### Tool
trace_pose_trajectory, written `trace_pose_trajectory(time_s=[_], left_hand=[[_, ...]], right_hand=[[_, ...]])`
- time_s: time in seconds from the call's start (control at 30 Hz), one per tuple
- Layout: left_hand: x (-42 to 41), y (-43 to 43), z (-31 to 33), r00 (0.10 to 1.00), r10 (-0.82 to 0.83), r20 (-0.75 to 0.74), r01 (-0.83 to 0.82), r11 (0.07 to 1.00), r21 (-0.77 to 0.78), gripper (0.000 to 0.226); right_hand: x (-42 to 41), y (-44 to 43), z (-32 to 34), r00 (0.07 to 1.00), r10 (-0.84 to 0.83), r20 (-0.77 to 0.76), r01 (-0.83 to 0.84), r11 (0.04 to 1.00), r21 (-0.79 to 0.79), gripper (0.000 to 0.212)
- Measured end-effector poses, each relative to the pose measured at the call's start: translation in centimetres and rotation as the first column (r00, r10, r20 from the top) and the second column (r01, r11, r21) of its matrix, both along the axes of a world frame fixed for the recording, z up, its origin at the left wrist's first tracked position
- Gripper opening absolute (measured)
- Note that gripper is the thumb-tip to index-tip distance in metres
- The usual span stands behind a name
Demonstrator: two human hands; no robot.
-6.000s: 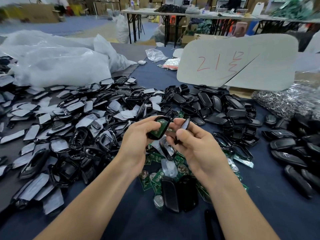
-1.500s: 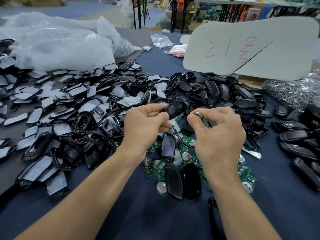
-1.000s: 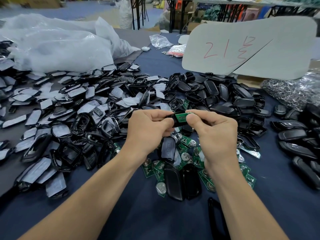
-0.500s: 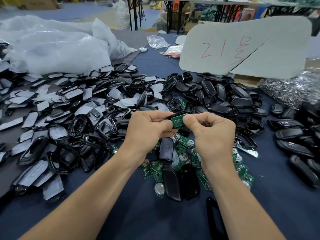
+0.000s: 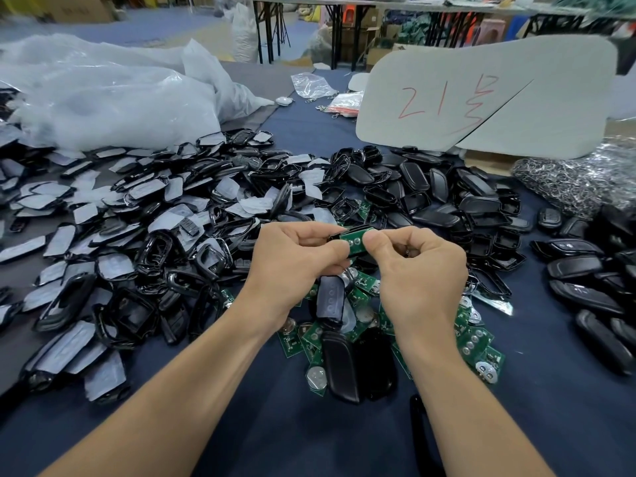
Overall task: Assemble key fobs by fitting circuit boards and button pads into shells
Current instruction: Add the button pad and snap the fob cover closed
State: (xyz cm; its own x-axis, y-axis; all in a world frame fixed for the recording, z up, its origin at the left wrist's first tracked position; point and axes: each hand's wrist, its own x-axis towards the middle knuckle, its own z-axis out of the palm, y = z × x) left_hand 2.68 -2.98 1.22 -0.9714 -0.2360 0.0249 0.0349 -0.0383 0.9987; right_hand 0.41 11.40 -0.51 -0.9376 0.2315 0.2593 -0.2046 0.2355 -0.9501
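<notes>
You are holding both hands together above the middle of the table. Your left hand (image 5: 292,259) is gripping a black shell half (image 5: 335,236) by its left end. Your right hand (image 5: 420,266) is pinching the green circuit board (image 5: 354,239) between thumb and forefinger and laying it into the shell's open face. By my judgement the board is not seated yet, so you should be lining its edges up with the inner rim and pressing evenly, without flexing it.

The dark blue table cloth (image 5: 309,442) is carrying everything. Clear plastic bags (image 5: 113,98) are lying at the far left corner, and a grey card (image 5: 481,98) marked "21" in red is standing toward the far right. Film-covered frames (image 5: 137,218) are spreading along the left side, with black back shells (image 5: 430,191) across the far middle. A heap of key rings (image 5: 568,180) is sitting by the right edge, and loose boards (image 5: 475,339) are lying under your hands. Beyond the far edge, folding tables (image 5: 378,1) and cartons (image 5: 82,8) are filling the room.
</notes>
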Motion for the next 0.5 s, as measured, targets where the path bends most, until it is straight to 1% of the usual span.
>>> trace_pose_trajectory(time_s=[0.1,0.17,0.23,0.37,0.5], left_hand=[[0.1,-0.1,-0.1,0.999,0.045,-0.006,-0.046,0.999,-0.016,0.024],[0.1,-0.2,-0.1,0.998,0.062,-0.002,-0.062,0.998,-0.023,0.029],[0.0,-0.3,-0.1,0.997,0.075,-0.001,-0.075,0.997,-0.031,0.033],[0.0,-0.3,-0.2,0.995,0.100,0.003,-0.100,0.994,-0.042,0.030],[-0.1,-0.2,-0.5,0.994,0.110,0.003,-0.110,0.992,-0.066,0.032]], right_hand=[[0.5,-0.4,0.3,0.998,-0.039,-0.051,0.044,0.993,0.108,0.027],[0.8,-0.6,0.7,0.993,-0.061,-0.102,0.080,0.978,0.194,0.025],[1.0,-0.6,0.9,0.989,-0.069,-0.129,0.099,0.964,0.247,0.022],[1.3,-0.8,1.4,0.990,-0.078,-0.115,0.108,0.954,0.279,0.023],[1.3,-0.9,1.3,0.989,-0.100,-0.105,0.127,0.945,0.301,0.021]])
